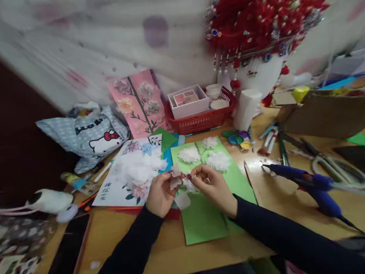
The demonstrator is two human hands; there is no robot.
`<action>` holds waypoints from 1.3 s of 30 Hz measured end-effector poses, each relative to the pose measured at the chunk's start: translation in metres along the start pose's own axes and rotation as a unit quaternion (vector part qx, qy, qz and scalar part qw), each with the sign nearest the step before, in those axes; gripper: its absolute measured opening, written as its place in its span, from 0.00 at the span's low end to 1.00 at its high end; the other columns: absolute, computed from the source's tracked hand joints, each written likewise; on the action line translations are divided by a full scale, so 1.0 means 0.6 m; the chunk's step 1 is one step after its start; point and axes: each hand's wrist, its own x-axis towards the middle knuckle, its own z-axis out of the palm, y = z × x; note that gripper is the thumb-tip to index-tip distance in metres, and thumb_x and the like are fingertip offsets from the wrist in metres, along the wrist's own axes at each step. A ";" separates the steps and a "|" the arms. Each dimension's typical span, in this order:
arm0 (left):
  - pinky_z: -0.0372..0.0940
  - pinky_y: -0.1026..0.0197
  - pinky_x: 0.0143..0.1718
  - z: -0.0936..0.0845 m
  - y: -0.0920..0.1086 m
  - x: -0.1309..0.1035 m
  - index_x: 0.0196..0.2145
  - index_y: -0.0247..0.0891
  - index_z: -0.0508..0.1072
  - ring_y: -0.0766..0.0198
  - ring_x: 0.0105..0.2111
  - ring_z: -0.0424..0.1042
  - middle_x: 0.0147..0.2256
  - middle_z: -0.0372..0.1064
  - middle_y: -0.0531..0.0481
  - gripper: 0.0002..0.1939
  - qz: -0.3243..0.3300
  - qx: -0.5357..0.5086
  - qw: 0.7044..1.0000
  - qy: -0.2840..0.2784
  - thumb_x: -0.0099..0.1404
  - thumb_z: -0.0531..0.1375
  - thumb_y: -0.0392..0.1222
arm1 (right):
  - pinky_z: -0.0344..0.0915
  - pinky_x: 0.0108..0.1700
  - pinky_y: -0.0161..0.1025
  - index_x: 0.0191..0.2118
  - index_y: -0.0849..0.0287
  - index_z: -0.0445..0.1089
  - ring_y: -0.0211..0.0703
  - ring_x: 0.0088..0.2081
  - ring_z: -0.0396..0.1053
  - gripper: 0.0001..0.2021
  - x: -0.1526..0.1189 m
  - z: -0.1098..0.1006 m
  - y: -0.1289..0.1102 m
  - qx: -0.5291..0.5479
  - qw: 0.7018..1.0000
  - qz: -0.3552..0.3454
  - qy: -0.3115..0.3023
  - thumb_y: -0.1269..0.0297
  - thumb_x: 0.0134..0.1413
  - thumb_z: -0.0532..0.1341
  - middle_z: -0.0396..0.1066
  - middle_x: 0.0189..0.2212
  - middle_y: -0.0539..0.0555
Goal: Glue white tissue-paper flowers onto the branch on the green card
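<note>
My left hand [159, 193] pinches a thin white petal-shaped piece [175, 182] between thumb and fingers, above a green card [204, 222]. Close beside it, my right hand [214, 187] has its thumb and index finger pressed together; what lies between those fingertips is too small and blurred to make out. Ruffled white flowers [189, 154] sit on the upper part of the card, and another white one [189, 185] shows partly behind my fingers. A loose white petal [183, 201] is just below my left fingertips. Left of the card, a heap of white petals [139, 168] covers a printed flower sheet [106, 192].
On the right lie a blue glue gun [304, 179], scissors [335, 168] and markers [270, 141]. A red basket [197, 122] and a pink flower picture [139, 102] stand behind. A phone [66, 253] rests at left, near a checked bag [100, 131]. A red beaded headdress [264, 19] rises at the back.
</note>
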 end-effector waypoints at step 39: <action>0.67 0.50 0.45 -0.075 -0.027 -0.067 0.46 0.40 0.73 0.53 0.43 0.70 0.42 0.72 0.46 0.17 0.329 0.739 0.563 -0.167 0.60 0.66 0.46 | 0.39 0.16 0.28 0.27 0.58 0.66 0.27 0.14 0.39 0.12 0.002 -0.006 -0.003 0.285 0.950 0.126 -0.007 0.54 0.48 0.61 0.47 0.12 0.39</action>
